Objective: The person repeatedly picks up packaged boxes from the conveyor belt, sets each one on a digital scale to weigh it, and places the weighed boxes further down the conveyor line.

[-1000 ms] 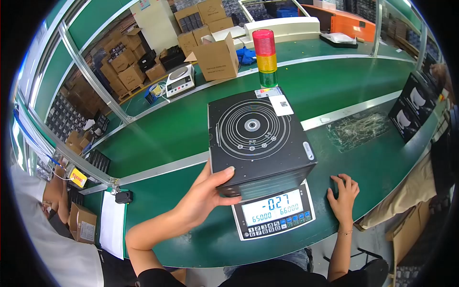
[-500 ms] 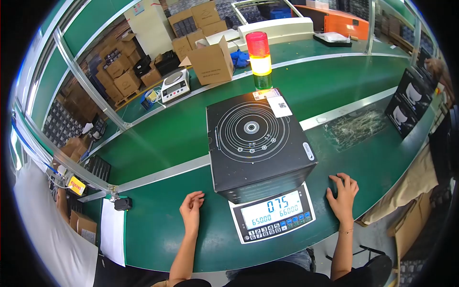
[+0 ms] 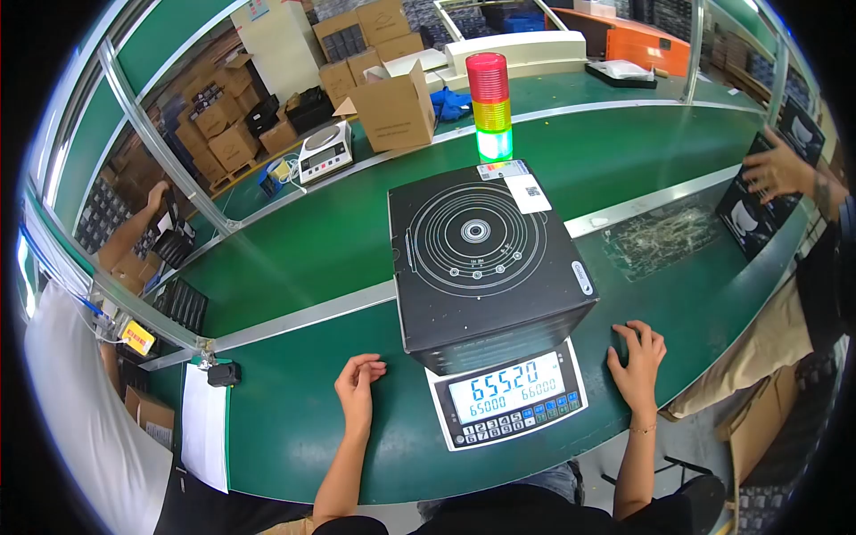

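Note:
A black box (image 3: 481, 267) with an induction-cooker print and white labels on its top rests on the weighing scale (image 3: 513, 392). The scale's lit display, showing several digits, faces me. My left hand (image 3: 358, 383) lies on the green table left of the scale, fingers loosely bent and apart from the box, holding nothing. To the right of the scale, my right hand (image 3: 637, 361) rests on the table with its fingers spread, also bare. Behind the box stands a signal tower light (image 3: 490, 107), its green section lit.
A co-worker's hand (image 3: 776, 169) touches dark printed boxes (image 3: 749, 209) at the right. Another person's arm (image 3: 134, 227) reaches in at the left. Across the green belt (image 3: 294, 276) are a second scale (image 3: 325, 152) and an open carton (image 3: 392, 107). White paper (image 3: 205, 428) lies left.
The tower light has switched from yellow to green, and the scale's top reading has jumped from 075 to a larger number. Co-workers' arms have come in at both sides. My hands stay put.

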Demonstrator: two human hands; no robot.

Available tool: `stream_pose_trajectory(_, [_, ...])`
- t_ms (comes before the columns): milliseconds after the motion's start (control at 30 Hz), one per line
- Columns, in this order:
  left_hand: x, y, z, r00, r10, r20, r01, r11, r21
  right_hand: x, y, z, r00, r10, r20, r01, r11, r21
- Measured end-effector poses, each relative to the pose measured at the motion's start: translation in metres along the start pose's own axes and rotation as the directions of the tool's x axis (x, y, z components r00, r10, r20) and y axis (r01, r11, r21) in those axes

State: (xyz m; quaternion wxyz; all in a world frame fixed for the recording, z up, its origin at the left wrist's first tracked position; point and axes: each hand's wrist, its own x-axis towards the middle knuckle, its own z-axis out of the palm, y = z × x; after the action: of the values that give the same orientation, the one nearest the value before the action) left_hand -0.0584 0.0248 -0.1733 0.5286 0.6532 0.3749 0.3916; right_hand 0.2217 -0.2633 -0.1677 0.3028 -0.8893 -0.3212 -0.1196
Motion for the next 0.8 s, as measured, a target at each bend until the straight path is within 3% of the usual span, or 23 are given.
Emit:
stream_pose_trajectory(67, [-0.001,0.000,-0.001,0.999,0.012,0.042,-0.012,1.000,-0.011,0.002,0.001,-0.001,0.999,0.038,0.036,-0.040,0.997,0.073])
stream_pose_trajectory(100, [-0.001,0.007,0.002,0.994,0.090,0.062,-0.090,0.996,-0.002,0.006,-0.002,-0.002,0.996,0.051,0.072,-0.069,0.957,0.281])
stream_pose_trajectory(167, [-0.006,0.033,0.014,0.964,0.244,0.104,-0.246,0.969,0.011,0.016,-0.022,-0.012,0.988,0.052,0.148,-0.136,0.751,0.646])
stream_pose_trajectory(267, [-0.012,0.084,0.050,0.893,0.447,0.057,-0.430,0.882,-0.191,0.032,-0.079,-0.033,0.992,-0.120,0.036,0.034,0.537,0.843])
stream_pose_trajectory(300, [-0.011,0.081,0.048,0.863,0.459,0.211,-0.434,0.887,-0.158,0.034,-0.092,-0.033,0.985,-0.171,-0.030,0.104,0.440,0.892])
stream_pose_trajectory(367, [-0.006,0.075,0.041,0.747,0.443,0.496,-0.462,0.882,-0.093,0.035,-0.107,-0.029,0.954,-0.300,-0.011,0.134,0.392,0.910])
stream_pose_trajectory(400, [-0.009,0.088,0.046,0.706,0.470,0.530,-0.523,0.850,-0.057,0.022,-0.108,-0.016,0.961,-0.274,-0.027,0.162,0.484,0.860])
stream_pose_trajectory(500, [-0.018,0.121,0.076,0.612,0.537,0.580,-0.606,0.790,-0.092,0.008,-0.103,0.016,0.972,0.221,-0.083,0.037,0.207,0.978])
stream_pose_trajectory(567, [-0.018,0.142,0.098,0.423,0.615,0.665,-0.744,0.655,-0.132,0.007,-0.116,0.001,0.867,0.448,-0.219,0.207,0.076,0.975])
stream_pose_trajectory(633, [-0.017,0.146,0.153,0.375,0.619,0.690,-0.802,0.590,-0.094,0.010,-0.071,0.001,0.814,0.514,-0.272,0.331,-0.025,0.943])
stream_pose_trajectory(700, [-0.014,0.154,0.189,0.359,0.536,0.764,-0.736,0.666,-0.120,0.013,-0.047,-0.018,0.793,0.524,-0.311,0.351,0.024,0.936])
stream_pose_trajectory(767, [-0.016,0.153,0.222,0.297,0.511,0.807,-0.797,0.598,-0.086,0.022,-0.019,-0.021,0.674,0.616,-0.407,0.340,0.230,0.912])
stream_pose_trajectory(800, [-0.012,0.155,0.234,0.285,0.468,0.837,-0.746,0.656,-0.113,0.026,0.000,-0.020,0.651,0.583,-0.486,0.336,0.353,0.873])
